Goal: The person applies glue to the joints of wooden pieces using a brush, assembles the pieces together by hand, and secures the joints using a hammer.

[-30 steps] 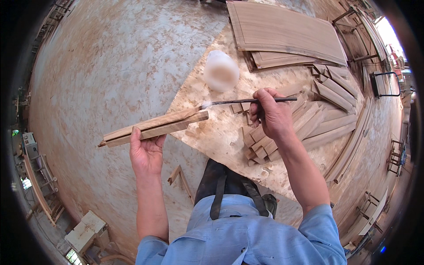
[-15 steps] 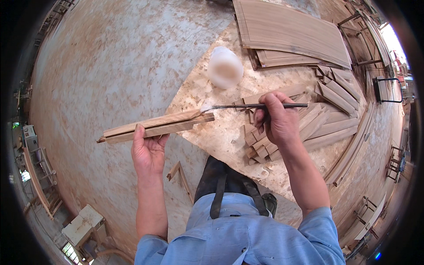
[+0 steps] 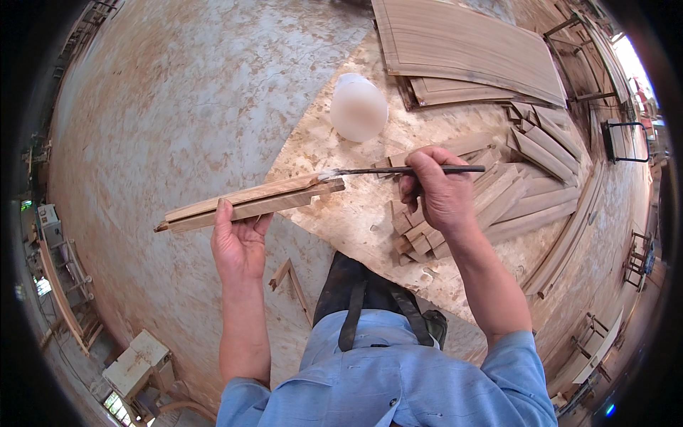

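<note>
Two wooden strips lie side by side in my left hand (image 3: 240, 245), thumb over the near edge and fingers beneath. The grooved wooden strips (image 3: 249, 202) slope up toward the right, with cut joint ends. My right hand (image 3: 442, 186) is closed around a thin dark brush (image 3: 384, 170), held almost level. Its whitish tip touches the right end of the far strip. Beyond the brush, a translucent white plastic tub (image 3: 359, 110) stands on the worktop board (image 3: 313, 153); its inside looks pale and cloudy.
Several cut wooden pieces (image 3: 491, 206) are heaped on the board at the right. Large wooden panels (image 3: 469, 50) lie stacked at the back right. On the floor by my legs rests an L-shaped wooden piece (image 3: 292, 285). A white-topped stand (image 3: 135, 363) is at lower left.
My right hand has shifted slightly left with the brush, bringing its tip further onto the strip's end. The left hand and the strips have hardly moved.
</note>
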The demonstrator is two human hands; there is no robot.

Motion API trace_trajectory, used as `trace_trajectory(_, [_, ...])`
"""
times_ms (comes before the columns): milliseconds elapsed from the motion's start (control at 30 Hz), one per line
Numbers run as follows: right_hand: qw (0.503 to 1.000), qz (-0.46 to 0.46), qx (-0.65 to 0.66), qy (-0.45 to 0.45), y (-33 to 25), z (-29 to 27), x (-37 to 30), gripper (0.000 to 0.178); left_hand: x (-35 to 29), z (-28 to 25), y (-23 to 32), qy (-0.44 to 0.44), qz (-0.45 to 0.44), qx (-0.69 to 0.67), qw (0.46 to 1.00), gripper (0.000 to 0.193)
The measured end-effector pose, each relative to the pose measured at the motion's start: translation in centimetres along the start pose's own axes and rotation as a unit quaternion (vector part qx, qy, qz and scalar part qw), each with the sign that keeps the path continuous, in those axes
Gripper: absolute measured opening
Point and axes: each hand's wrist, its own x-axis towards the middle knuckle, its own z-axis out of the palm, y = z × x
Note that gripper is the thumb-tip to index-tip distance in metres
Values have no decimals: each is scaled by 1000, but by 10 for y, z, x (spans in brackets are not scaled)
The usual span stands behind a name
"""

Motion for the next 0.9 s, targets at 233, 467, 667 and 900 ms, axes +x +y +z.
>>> trace_trajectory(233, [999, 8, -38, -36, -2, 4, -3, 17, 2, 1, -3, -6, 12, 16, 1000, 34])
trace_trajectory(467, [998, -32, -50, 9, -2, -25, 5, 17, -4, 4, 0, -11, 62, 46, 997, 35])
trace_trajectory(667, [992, -15, -124, -28, -3, -12, -3, 16, -9, 5, -3, -68, 105, 59, 990, 33])
trace_trajectory(900, [960, -126, -229, -98, 6, 4, -20, 15, -16, 8, -16, -104, 154, 106, 977, 40])
